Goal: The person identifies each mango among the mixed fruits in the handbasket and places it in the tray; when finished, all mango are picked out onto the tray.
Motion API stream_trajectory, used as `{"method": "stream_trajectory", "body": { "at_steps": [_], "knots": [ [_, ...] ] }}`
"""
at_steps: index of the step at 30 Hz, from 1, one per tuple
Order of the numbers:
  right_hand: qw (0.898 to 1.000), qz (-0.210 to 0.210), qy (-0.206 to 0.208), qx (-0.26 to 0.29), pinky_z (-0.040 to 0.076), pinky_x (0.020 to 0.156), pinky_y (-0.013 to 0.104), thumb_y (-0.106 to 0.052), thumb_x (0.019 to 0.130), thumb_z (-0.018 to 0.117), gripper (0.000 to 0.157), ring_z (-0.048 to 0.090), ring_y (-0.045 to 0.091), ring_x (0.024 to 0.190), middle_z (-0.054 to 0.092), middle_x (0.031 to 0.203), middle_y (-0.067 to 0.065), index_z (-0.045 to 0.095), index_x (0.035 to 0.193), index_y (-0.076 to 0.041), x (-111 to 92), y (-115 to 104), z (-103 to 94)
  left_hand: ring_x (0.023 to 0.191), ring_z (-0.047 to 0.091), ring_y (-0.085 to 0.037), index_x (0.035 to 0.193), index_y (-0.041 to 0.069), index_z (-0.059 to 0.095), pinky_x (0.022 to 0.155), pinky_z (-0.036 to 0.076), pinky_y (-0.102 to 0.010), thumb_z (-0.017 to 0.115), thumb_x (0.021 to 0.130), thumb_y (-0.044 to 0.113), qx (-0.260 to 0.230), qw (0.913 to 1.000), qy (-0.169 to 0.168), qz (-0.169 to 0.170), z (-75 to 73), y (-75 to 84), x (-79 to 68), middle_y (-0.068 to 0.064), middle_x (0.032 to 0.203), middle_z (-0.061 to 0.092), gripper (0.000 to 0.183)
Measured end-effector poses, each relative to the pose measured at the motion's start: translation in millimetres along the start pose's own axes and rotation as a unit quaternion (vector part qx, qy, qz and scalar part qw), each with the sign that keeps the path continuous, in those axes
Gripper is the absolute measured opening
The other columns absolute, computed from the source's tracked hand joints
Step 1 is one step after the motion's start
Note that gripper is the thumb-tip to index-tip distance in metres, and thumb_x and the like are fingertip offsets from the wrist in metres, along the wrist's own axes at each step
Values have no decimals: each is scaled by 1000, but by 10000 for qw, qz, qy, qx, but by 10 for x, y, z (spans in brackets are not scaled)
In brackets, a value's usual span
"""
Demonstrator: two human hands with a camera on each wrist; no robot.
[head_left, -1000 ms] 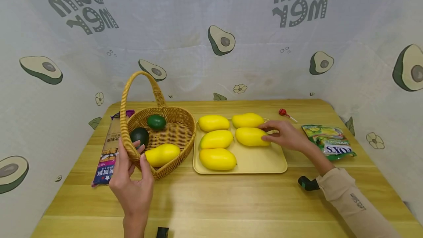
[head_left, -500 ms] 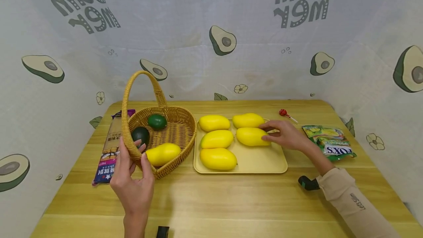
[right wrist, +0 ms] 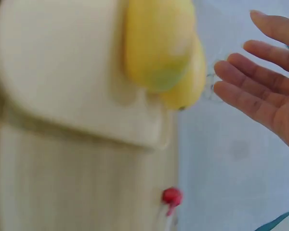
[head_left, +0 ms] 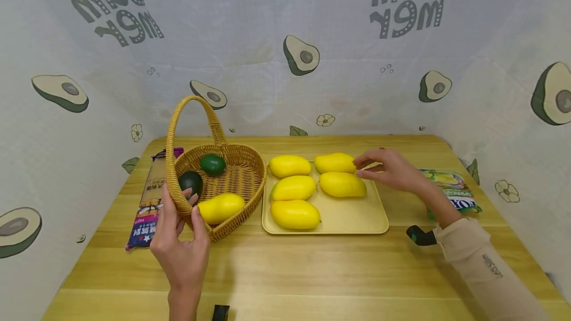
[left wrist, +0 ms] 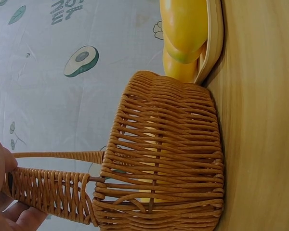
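My left hand (head_left: 180, 251) grips the handle (head_left: 171, 152) of a wicker basket (head_left: 238, 219) near its base. In the basket lie two dark green avocados, one farther back (head_left: 212, 164) and one by the handle (head_left: 191, 183), with a yellow mango (head_left: 222, 208) in front. To the right, a pale yellow tray (head_left: 352, 222) bears several mangoes, three in its left column. My right hand (head_left: 388, 170) hovers just above the tray's right side, beside the nearer right mango (head_left: 342, 185) and apart from it. In the right wrist view its fingers (right wrist: 248, 94) are extended and hold nothing.
A pasta packet (head_left: 147, 202) lies left of the basket, partly behind it. To the right are a green Fox's bag (head_left: 455, 189), partly behind my right forearm, and a red lollipop (right wrist: 172, 197). A black object (head_left: 421, 236) shows by the right sleeve.
My right hand has let go of the nearer right mango and risen slightly up and to the right. That mango stays on the tray. The left hand keeps its grip on the handle.
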State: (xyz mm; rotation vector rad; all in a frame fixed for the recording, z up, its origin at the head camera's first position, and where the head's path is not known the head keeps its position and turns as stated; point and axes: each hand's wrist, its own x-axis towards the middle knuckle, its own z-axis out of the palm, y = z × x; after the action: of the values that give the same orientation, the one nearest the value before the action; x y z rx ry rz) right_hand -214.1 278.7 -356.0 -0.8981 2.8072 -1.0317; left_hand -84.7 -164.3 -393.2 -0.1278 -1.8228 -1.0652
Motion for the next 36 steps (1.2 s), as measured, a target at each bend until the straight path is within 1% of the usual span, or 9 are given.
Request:
{"method": "stream_trajectory", "body": {
  "at_steps": [4, 8, 13, 16, 24, 29, 31, 34, 36],
  "knots": [
    [9996, -236, -116, -61, 65, 93, 51, -6, 99, 78, 27, 76, 32, 109, 77, 122, 18, 75, 124, 4, 172, -241, -46, 116, 71, 2, 158, -4, 50, 95, 55, -14, 73, 83, -27, 11, 10000, 13, 8, 2, -2, 2, -30, 127, 72, 82],
    [9953, -545, -787, 160, 64, 99, 49, -12, 101, 77, 28, 75, 28, 112, 77, 122, 10, 75, 127, -2, 443, -563, -60, 116, 71, 2, 158, -3, 50, 94, 55, -14, 73, 84, -27, 0, 10000, 38, -24, 3, -4, -7, -29, 127, 72, 82],
    [9744, -977, -1981, 429, 59, 107, 52, -17, 102, 77, 33, 73, 29, 119, 75, 129, 8, 73, 131, -3, 826, -975, -8, 116, 71, 1, 158, -3, 50, 95, 56, -15, 73, 85, -26, -51, 10000, 22, -20, 3, -5, -13, -29, 128, 72, 80],
    [9597, -1298, -2459, 411, 58, 109, 53, -21, 102, 77, 34, 72, 25, 120, 75, 129, 7, 73, 132, -5, 1037, -1169, 81, 116, 72, 0, 158, -3, 50, 95, 56, -15, 73, 86, -25, -67, 10000, 9, -6, 3, -6, -12, -29, 129, 72, 79],
    [9271, -2044, -3115, 413, 62, 102, 35, -21, 108, 68, 29, 74, 16, 116, 76, 127, 7, 74, 132, -5, 1467, -1439, 515, 116, 73, -3, 159, -2, 50, 96, 55, -15, 74, 87, -22, -5, 10000, -29, -29, -6, -13, -11, -26, 129, 73, 78],
    [9122, -2358, -3329, 376, 60, 102, 26, -18, 110, 65, 27, 75, 14, 111, 78, 123, 11, 76, 127, 0, 1618, -1600, 949, 110, 78, -25, 159, -1, 50, 96, 55, -14, 76, 85, -23, 76, 10000, -48, -35, -6, -7, 3, -25, 128, 73, 82],
    [9060, -2424, -3462, 243, 58, 100, 21, -15, 109, 65, 24, 75, 13, 107, 79, 118, 10, 76, 123, 1, 1663, -1648, 1126, 109, 78, -28, 159, -1, 50, 96, 55, -14, 76, 85, -23, 87, 9999, -53, -2, -3, -6, 3, -25, 128, 73, 81],
    [9016, -2425, -3577, -187, 58, 103, 23, -14, 110, 64, 25, 74, 16, 110, 78, 120, 11, 76, 125, 2, 1740, -1693, 1288, 108, 78, -32, 159, -2, 50, 95, 55, -13, 75, 86, -21, 126, 9999, -55, 31, -6, -6, 2, -25, 128, 74, 79],
    [9051, -2358, -3519, -358, 58, 106, 28, -13, 110, 63, 28, 73, 20, 115, 77, 127, 14, 74, 130, 3, 1792, -1706, 1307, 107, 78, -34, 159, -2, 50, 95, 54, -12, 75, 87, -21, 143, 9999, -64, -1, -9, -6, -2, -25, 128, 74, 79]
  ]
}}
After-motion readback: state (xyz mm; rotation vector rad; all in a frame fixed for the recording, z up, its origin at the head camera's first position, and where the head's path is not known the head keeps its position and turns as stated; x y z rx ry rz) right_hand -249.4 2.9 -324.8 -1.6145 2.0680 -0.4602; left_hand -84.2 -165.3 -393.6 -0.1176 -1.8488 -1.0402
